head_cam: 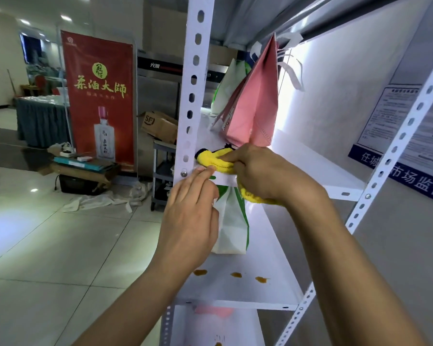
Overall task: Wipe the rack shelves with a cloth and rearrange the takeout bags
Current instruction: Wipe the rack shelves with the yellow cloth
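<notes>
A white metal rack (193, 83) stands in front of me. My right hand (263, 171) is shut on a yellow cloth (216, 158) at the front left edge of the middle shelf (318, 168). My left hand (190, 218) rests with its fingers against the shelf's front lip by the post, holding nothing. A pink paper bag (255, 106) leans on that shelf, with a white and green bag (225, 88) behind it. Another white and green bag (231, 221) stands on the lower shelf (260, 283), which carries three brown stains (236, 274).
A red banner (99, 96) stands on the tiled floor to the left, with boxes and a grey cart (163, 176) near the rack's post. A steel cabinet is behind. The wall with a blue notice (415, 136) is on the right.
</notes>
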Motion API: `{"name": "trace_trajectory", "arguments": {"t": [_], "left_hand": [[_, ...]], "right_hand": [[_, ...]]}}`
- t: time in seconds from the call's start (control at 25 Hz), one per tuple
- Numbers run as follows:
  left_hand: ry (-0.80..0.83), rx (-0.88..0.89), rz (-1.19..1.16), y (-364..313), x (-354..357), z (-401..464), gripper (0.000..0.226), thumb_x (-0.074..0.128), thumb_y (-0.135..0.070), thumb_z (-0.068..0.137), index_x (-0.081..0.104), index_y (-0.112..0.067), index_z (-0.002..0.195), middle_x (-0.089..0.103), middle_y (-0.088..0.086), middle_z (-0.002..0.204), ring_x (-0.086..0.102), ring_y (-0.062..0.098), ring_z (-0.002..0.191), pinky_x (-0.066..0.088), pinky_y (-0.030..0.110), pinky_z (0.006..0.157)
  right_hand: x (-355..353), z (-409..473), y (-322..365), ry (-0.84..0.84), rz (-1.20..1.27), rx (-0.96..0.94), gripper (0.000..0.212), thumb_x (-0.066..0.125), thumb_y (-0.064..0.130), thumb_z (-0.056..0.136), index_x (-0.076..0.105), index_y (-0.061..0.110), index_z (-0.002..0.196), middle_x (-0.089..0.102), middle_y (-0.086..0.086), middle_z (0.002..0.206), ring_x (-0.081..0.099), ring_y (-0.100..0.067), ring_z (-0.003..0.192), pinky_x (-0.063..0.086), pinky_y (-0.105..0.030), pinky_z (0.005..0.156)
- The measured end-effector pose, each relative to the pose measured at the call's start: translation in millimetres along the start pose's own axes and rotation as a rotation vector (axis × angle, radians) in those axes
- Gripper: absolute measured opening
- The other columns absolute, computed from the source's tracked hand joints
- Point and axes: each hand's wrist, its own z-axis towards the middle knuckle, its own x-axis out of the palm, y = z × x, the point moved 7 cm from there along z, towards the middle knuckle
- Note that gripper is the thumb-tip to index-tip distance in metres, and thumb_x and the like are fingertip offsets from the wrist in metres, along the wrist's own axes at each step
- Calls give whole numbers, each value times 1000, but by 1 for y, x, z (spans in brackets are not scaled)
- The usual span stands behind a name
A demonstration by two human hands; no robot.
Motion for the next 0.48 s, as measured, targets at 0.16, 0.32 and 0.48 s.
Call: {"name": "trace_trajectory", "arguments": {"t": [0.16, 0.32, 0.48], "left_hand": [[-59, -3, -32, -2, -2, 2, 19, 47, -5, 82, 55, -13, 98, 58, 7, 136, 45, 23, 136, 32, 43, 113], [-63, -8, -27, -3, 0, 1, 18, 46, -6, 83, 55, -12, 97, 57, 8, 137, 44, 23, 138, 31, 42, 114], [-55, -13, -41, -4, 1, 0, 19, 42, -9, 84, 55, -11, 98, 55, 10, 140, 42, 25, 140, 33, 44, 113]], "right_hand": [[-21, -33, -68, -120, 78, 177, 49, 36, 24, 99, 65, 62, 102, 65, 4, 102, 58, -6, 73, 41, -20, 63], [-48, -50, -153, -157, -34, 542, 40, 38, 21, 104, 65, 29, 131, 63, -11, 132, 54, -22, 90, 41, -29, 81], [-59, -47, -173, -162, -26, 743, 33, 46, 11, 99, 57, 1, 128, 63, -22, 115, 59, -35, 92, 49, -38, 79]]}}
